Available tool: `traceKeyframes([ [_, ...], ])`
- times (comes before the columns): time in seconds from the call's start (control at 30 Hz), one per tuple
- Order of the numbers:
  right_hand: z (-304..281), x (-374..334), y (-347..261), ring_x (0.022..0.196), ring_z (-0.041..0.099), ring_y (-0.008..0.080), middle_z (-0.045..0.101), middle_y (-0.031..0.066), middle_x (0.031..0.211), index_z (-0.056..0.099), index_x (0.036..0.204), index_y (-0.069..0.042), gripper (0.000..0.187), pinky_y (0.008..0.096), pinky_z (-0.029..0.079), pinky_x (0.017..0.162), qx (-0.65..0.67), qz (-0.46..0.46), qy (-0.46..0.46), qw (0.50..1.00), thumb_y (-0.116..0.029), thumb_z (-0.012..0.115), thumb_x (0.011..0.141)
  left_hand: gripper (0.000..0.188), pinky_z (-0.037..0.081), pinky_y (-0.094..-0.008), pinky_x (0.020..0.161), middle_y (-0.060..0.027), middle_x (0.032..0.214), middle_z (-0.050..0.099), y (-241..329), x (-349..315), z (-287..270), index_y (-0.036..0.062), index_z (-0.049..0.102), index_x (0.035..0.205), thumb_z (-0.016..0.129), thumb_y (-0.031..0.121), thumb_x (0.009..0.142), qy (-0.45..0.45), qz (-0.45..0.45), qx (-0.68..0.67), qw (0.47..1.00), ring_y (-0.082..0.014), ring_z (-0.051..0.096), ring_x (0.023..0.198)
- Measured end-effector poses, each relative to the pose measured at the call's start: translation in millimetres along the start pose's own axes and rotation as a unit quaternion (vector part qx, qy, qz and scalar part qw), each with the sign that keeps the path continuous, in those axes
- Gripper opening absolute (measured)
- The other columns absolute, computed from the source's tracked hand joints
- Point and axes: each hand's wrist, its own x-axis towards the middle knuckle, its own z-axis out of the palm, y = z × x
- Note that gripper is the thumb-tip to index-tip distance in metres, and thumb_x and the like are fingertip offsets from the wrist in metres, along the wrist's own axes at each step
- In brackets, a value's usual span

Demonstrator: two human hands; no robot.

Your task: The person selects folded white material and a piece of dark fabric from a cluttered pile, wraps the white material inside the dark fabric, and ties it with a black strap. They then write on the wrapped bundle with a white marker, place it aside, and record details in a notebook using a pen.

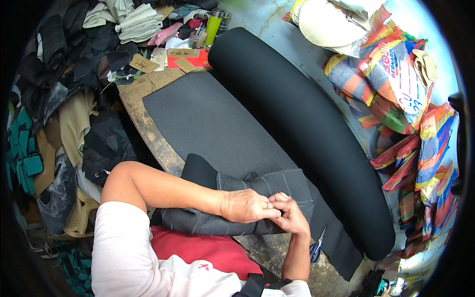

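My left hand (247,205) and my right hand (291,214) meet over a bundle of dark grey checked cloth (292,184), close to my body. Both hands are closed, fingertips pinched together at the cloth's upper layer; the exact bit between them is hidden by the fingers. The bundle is folded or rolled, with thin pale lines across it, and a plain black piece (199,171) sticks out at its left end. Beneath it lies a flat dark grey sheet (198,119) spread over the worn table (143,116). Scissors with blue handles (315,251) rest just right of my right wrist.
A long thick black roll of material (297,133) runs along the table's far right side. Cardboard tags (144,63) and a yellow-green bottle (213,27) stand at the back. Dark scraps and folded white cloth (139,24) pile up left. Colourful woven bags (391,79) fill the right.
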Motion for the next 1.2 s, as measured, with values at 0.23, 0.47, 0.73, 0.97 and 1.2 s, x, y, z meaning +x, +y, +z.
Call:
traceKeyframes([
  [0.23,-3.5,8.3,-1.3,0.079,0.056,0.0262,0.059,0.0067,0.082,0.063,0.082,-0.005,0.016,0.0367,0.043,0.068,-0.030,-0.063,-0.021,0.997,-0.016,0.070,0.072,0.030,0.051,-0.0282,0.052,-0.0027,0.070,0.058,-1.9,-4.4,1.0,0.0034,0.062,0.103,0.062,0.005,0.073,0.047,0.025,0.017,0.998,-0.0176,0.057,0.063],
  [0.47,10.4,0.8,-15.1,0.073,0.055,0.0276,0.055,0.0069,0.073,0.058,0.069,-0.005,0.014,0.0391,0.044,0.062,-0.255,-0.012,0.064,0.965,-0.009,0.066,0.058,0.037,0.050,-0.0309,0.055,-0.0043,0.066,0.055,-1.4,-11.7,-26.9,0.0033,0.063,0.106,0.065,0.002,0.070,0.075,-0.014,-0.040,0.996,-0.0197,0.057,0.063],
  [0.73,15.2,7.6,-3.6,0.068,0.055,0.0249,0.056,0.0058,0.071,0.056,0.067,-0.006,0.012,0.0357,0.041,0.063,-0.157,-0.055,0.094,0.982,-0.005,0.063,0.057,0.036,0.052,-0.0374,0.063,-0.0103,0.075,0.061,0.7,-21.3,-40.7,0.0019,0.063,0.103,0.070,0.025,0.076,-0.034,-0.083,-0.049,0.995,-0.0282,0.062,0.070],
  [0.97,14.1,4.0,3.0,0.070,0.055,0.0235,0.058,0.0047,0.073,0.060,0.069,-0.007,0.012,0.0343,0.038,0.065,-0.090,-0.048,0.096,0.990,-0.008,0.066,0.059,0.028,0.052,-0.0408,0.056,-0.0162,0.065,0.061,-0.5,4.9,-9.4,-0.0004,0.060,0.082,0.070,0.025,0.075,-0.114,-0.138,-0.031,0.983,-0.0333,0.064,0.063],
  [1.2,19.8,-2.2,9.2,0.070,0.055,0.0240,0.058,0.0048,0.072,0.059,0.069,-0.007,0.014,0.0344,0.038,0.066,-0.083,-0.049,0.116,0.989,-0.009,0.067,0.059,0.013,0.052,-0.0406,0.054,-0.0180,0.066,0.061,7.0,-1.4,-0.1,0.0001,0.058,0.073,0.062,0.012,0.077,-0.071,-0.124,-0.019,0.990,-0.0330,0.064,0.064],
])
